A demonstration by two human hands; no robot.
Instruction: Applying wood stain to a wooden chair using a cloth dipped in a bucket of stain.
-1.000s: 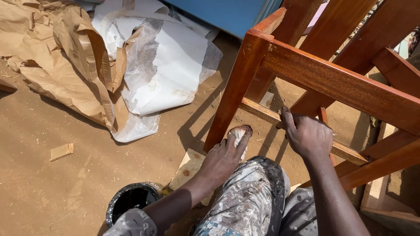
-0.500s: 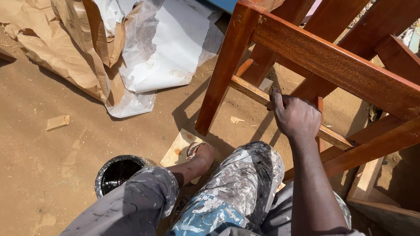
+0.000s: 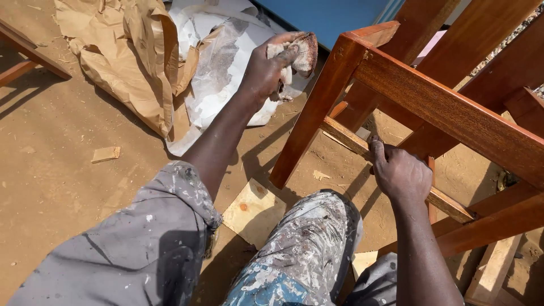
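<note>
Both hands clench: left hand point(image 3: 266, 71) grips stained rag point(image 3: 299, 54), right hand point(image 3: 401, 174) grips bare rail point(image 3: 345, 136).

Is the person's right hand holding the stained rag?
No, the left hand holds the stained white rag, while the right hand grips a lower rail of the reddish-brown wooden frame.

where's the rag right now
In the head view the stained rag is top centre, bunched in the left hand, raised just left of the wooden frame's upper corner, above the crumpled paper.
</note>
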